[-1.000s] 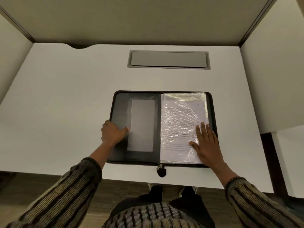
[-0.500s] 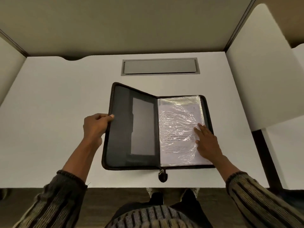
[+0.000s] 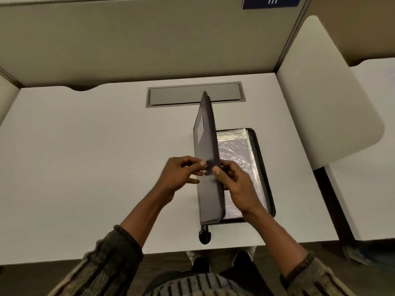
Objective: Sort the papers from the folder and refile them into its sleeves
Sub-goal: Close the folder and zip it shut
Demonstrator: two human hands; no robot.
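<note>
The left arm reaches forward from a striped cuff over the white desk (image 3: 85,157). The left hand (image 3: 177,178) hovers above the desk, its fingers curled and its thumb and forefinger pinching the free edge of the folder's cover (image 3: 206,135). The black zip folder (image 3: 260,167) lies at the middle of the desk, the cover raised almost upright and its right half flat. A zip pull (image 3: 204,235) hangs off the near end of the spine.

The right hand (image 3: 239,186) meets the left at the same edge, thumb on top and fingers curled behind, so both hands are clamped on the cover close together. Motion blur hides the exact fingertip contact.

A crinkled plastic sleeve (image 3: 237,146) covers a printed paper on the flat half; the text is too faint to read. A blue sign (image 3: 272,1) at the top right reads "111".
</note>
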